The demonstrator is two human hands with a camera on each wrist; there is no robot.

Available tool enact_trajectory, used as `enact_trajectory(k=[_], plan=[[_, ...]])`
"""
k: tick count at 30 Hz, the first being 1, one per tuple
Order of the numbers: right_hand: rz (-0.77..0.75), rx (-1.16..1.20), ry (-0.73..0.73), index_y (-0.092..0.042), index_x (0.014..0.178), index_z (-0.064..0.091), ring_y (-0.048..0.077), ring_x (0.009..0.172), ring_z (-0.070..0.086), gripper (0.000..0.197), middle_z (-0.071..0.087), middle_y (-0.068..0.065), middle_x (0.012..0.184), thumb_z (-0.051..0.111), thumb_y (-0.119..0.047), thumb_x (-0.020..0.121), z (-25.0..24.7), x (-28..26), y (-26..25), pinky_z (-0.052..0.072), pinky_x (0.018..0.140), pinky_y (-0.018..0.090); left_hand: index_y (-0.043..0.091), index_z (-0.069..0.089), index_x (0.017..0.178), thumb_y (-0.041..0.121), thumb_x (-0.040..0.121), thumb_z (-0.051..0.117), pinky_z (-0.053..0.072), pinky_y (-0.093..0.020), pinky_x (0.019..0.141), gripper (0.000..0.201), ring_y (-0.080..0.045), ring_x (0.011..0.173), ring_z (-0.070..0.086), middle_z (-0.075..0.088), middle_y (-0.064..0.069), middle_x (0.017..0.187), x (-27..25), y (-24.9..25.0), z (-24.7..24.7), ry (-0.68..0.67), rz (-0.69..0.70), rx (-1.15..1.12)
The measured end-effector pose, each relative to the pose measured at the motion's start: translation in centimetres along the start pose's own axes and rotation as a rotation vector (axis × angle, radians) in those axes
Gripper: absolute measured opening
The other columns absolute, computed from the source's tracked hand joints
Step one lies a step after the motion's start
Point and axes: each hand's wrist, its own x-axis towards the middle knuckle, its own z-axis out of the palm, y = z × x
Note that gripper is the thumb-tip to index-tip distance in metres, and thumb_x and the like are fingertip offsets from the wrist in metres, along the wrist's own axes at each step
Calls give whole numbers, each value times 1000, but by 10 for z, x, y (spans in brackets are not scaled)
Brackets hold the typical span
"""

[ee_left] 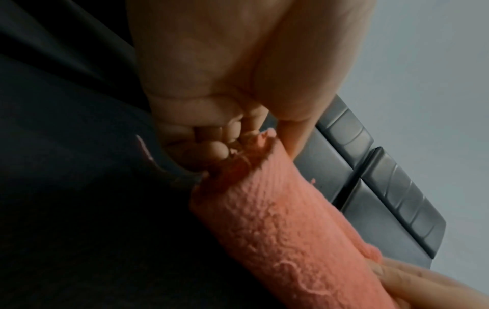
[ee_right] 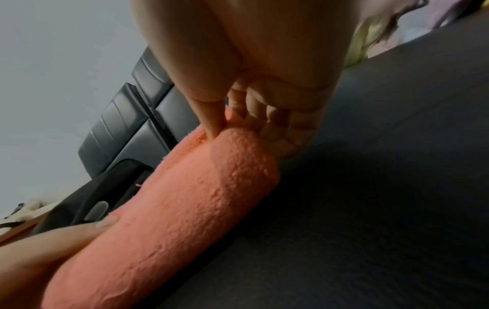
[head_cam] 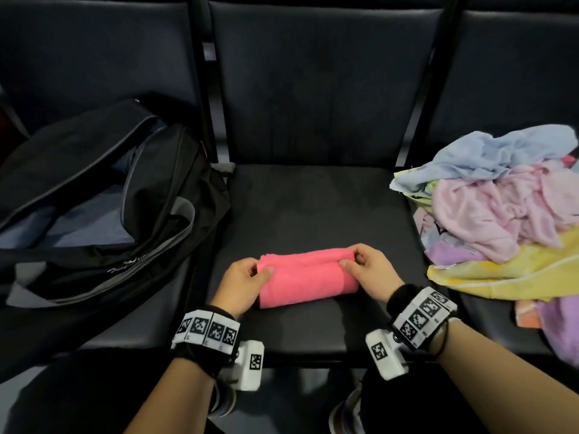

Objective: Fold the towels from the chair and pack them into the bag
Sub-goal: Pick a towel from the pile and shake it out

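Both hands grasp a pink towel [head_cam: 305,278] on the dark padded seat [head_cam: 313,198]: left hand [head_cam: 242,285] pinches its left end, right hand [head_cam: 371,270] its right — nubbly terry folded into a soft slab; the black bag [head_cam: 103,195] gapes open at left, a crumpled pastel towel pile [head_cam: 498,208] slumps at right; wrist views alone show curled fingertips [ee_left: 217,149] at the frayed hem.

A row of dark padded chair seats [head_cam: 313,195] carries everything: a pink towel roll [head_cam: 307,278] at 6 o'clock on the middle seat, an open black bag [head_cam: 103,198] at 9, a loose towel pile [head_cam: 501,202] at 3.
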Motion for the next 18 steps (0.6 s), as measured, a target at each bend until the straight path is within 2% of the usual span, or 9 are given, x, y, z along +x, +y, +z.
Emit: enact_trajectory(k=[2,4,6,7,9,11,14,16,18], plan=[[26,-75,12,-23,104,64,24,86,61,16,65,2,85,69,-21,89,7,5,2,48,81,37,9,69,81,27,88,72,53,-48,67,20,-23,67,61,69,-10,75,3,-6,2,41,-36,18],[53,-165,-7,-23,124,59,17,90,57,38,58,-9,87,69,-26,88,11,7,3,41,82,28,14,68,77,32,86,72,54,-46,67,20,-25,70,65,69,-5,72,4,-11,4,72,-54,55],[91,-218,-70,-24,139,51,17,103,57,53,61,-5,105,68,-31,89,12,10,4,40,89,25,17,65,75,34,82,73,53,-40,64,20,-22,69,64,67,1,69,4,-14,5,102,-57,94],[98,-242,-103,-24,139,51,17,105,58,53,61,-3,110,67,-32,90,11,12,3,40,89,23,19,64,75,34,81,74,51,-38,62,19,-19,67,63,65,3,67,5,-14,6,115,-59,94],[87,-274,-149,-22,126,60,12,90,59,37,61,-8,95,68,-30,90,10,16,2,40,74,15,23,61,75,33,78,76,44,-32,59,18,-14,61,57,61,7,64,6,-15,8,135,-70,78],[86,-289,-160,-22,103,61,12,78,55,18,56,-10,80,70,-27,88,9,17,-1,36,62,16,24,59,76,31,77,76,39,-27,57,19,-10,60,54,58,8,63,6,-15,9,144,-74,88],[96,-246,-178,-20,91,56,15,77,53,18,56,-2,80,74,-21,85,8,14,-4,38,66,26,23,58,77,30,77,78,38,-23,57,21,-9,62,56,58,8,65,3,-14,9,150,-69,115],[90,-207,-184,-19,87,55,14,76,51,20,56,-2,79,75,-17,83,7,8,-9,38,66,25,23,58,79,29,77,79,38,-22,57,22,-11,64,57,59,7,66,-2,-12,8,153,-77,120],[76,-155,-181,-19,84,53,13,77,50,22,54,-3,78,74,-12,83,4,1,-17,39,69,25,22,58,82,26,78,78,42,-26,61,21,-17,70,60,60,6,69,-8,-6,6,155,-87,128]])
